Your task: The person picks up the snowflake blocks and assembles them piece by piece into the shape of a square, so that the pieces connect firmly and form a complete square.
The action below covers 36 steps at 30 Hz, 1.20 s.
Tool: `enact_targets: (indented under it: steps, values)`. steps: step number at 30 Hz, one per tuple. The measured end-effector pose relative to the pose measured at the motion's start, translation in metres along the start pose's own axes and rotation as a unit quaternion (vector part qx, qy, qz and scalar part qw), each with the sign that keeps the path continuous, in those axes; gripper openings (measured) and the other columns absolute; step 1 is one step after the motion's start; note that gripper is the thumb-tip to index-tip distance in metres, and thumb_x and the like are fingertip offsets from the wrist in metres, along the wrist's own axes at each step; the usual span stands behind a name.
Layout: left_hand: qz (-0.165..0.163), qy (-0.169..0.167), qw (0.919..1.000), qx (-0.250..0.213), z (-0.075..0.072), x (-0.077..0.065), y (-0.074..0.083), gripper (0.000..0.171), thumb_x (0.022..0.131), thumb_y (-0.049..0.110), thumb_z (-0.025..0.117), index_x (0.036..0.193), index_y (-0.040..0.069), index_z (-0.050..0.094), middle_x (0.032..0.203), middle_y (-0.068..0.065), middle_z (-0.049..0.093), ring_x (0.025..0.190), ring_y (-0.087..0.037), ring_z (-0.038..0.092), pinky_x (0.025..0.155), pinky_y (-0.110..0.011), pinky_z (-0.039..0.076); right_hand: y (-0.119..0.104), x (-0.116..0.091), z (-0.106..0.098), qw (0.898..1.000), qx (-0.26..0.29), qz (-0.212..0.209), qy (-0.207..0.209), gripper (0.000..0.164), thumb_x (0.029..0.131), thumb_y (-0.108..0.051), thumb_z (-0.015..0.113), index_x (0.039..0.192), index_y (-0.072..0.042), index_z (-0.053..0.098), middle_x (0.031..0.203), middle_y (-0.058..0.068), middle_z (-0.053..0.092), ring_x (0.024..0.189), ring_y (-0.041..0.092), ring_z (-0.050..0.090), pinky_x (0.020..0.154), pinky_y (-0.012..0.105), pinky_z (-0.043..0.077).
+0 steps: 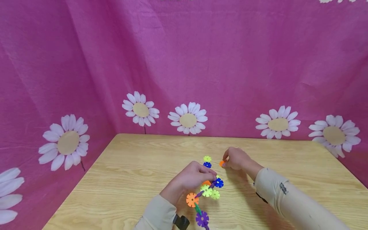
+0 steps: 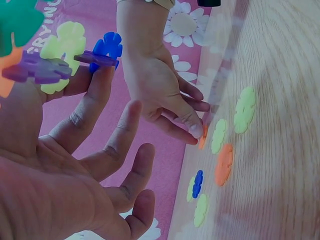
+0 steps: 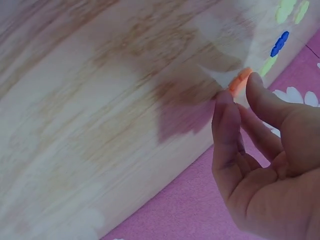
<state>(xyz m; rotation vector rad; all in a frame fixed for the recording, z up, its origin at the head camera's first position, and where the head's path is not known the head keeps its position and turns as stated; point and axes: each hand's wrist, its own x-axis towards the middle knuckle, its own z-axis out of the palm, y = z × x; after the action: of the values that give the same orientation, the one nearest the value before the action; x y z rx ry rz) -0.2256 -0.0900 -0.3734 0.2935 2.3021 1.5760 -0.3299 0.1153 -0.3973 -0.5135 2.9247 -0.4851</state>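
My left hand [image 1: 193, 176] pinches a chain of interlocking notched plastic discs near its blue disc [image 1: 219, 182]. Down from there the linked pieces run through a yellow-green disc [image 1: 206, 190], an orange disc [image 1: 192, 200], a green disc [image 1: 197, 209] on edge and a purple disc [image 1: 202, 218]. The chain's lower end passes out of the head view. Off to the right, my right hand [image 1: 237, 158] holds a single orange disc [image 3: 240, 81] between thumb and fingertips, close to the tabletop. In the left wrist view, the other left fingers spread loosely.
Loose discs lie on the wooden table [image 1: 138, 166]: a yellow one [image 1: 207, 158] and a blue one [image 1: 207, 164] beyond my left hand, a yellow-green one [image 1: 215, 194] by the chain, and an orange one [image 2: 224, 165]. A pink daisy-print cloth [image 1: 224, 70] hangs behind the table.
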Motion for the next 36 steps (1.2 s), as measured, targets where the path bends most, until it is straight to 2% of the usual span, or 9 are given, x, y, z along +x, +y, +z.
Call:
enact_targets:
  steps: [6,11,18,24,31,36]
  values:
    - [0.004,0.003,1.0000,-0.006,0.000,0.000,0.003,0.018,0.093,0.018,0.069,0.098,0.005,0.081,0.114,-0.001,0.074,0.119,-0.020,0.063,0.105,-0.044,0.048,0.002,0.001,-0.002,1.000,0.001,-0.008,0.005,0.018,0.080,-0.017,0.083,0.092,-0.005,0.075,0.083,0.004,0.071,0.076,0.019,0.059,0.077,0.039,0.052]
    - [-0.001,0.006,1.0000,-0.007,0.001,0.000,0.003,0.019,0.093,0.018,0.068,0.099,0.006,0.080,0.114,-0.001,0.074,0.119,-0.019,0.063,0.105,-0.045,0.047,0.005,-0.003,-0.001,0.999,0.019,-0.022,0.034,0.019,0.074,-0.014,0.087,0.082,-0.004,0.073,0.074,0.003,0.067,0.072,0.018,0.057,0.071,0.035,0.049]
    - [-0.025,0.032,0.9991,-0.011,0.001,-0.002,0.002,0.022,0.094,0.020,0.068,0.109,0.007,0.078,0.112,-0.002,0.076,0.118,-0.020,0.064,0.110,-0.050,0.042,0.006,-0.012,0.002,0.996,0.058,-0.019,0.067,0.010,0.079,-0.011,0.083,0.080,-0.006,0.075,0.073,0.001,0.070,0.069,0.015,0.056,0.068,0.032,0.049]
    - [-0.035,0.037,0.9987,-0.012,0.000,-0.001,0.001,0.022,0.094,0.024,0.068,0.107,0.009,0.079,0.109,0.000,0.076,0.115,-0.018,0.063,0.111,-0.055,0.038,0.006,-0.026,-0.002,0.991,0.107,-0.015,0.078,0.006,0.082,-0.010,0.080,0.083,-0.004,0.078,0.076,0.003,0.074,0.069,0.013,0.058,0.063,0.028,0.049]
    - [-0.041,0.040,0.9983,-0.011,-0.001,-0.001,0.001,0.021,0.095,0.027,0.068,0.104,0.012,0.080,0.108,0.001,0.075,0.114,-0.017,0.063,0.111,-0.056,0.037,0.006,-0.051,-0.003,0.980,0.174,-0.023,0.090,0.005,0.084,-0.010,0.078,0.086,-0.005,0.078,0.078,0.001,0.074,0.070,0.010,0.061,0.062,0.026,0.051]
    - [-0.042,0.046,0.9980,-0.008,-0.002,0.000,0.002,0.021,0.095,0.028,0.068,0.102,0.012,0.081,0.104,0.002,0.076,0.109,-0.016,0.063,0.110,-0.056,0.037,-0.002,-0.076,-0.008,0.964,0.257,-0.017,0.069,0.009,0.087,-0.010,0.075,0.092,-0.002,0.075,0.083,0.005,0.073,0.073,0.016,0.069,0.065,0.031,0.059]
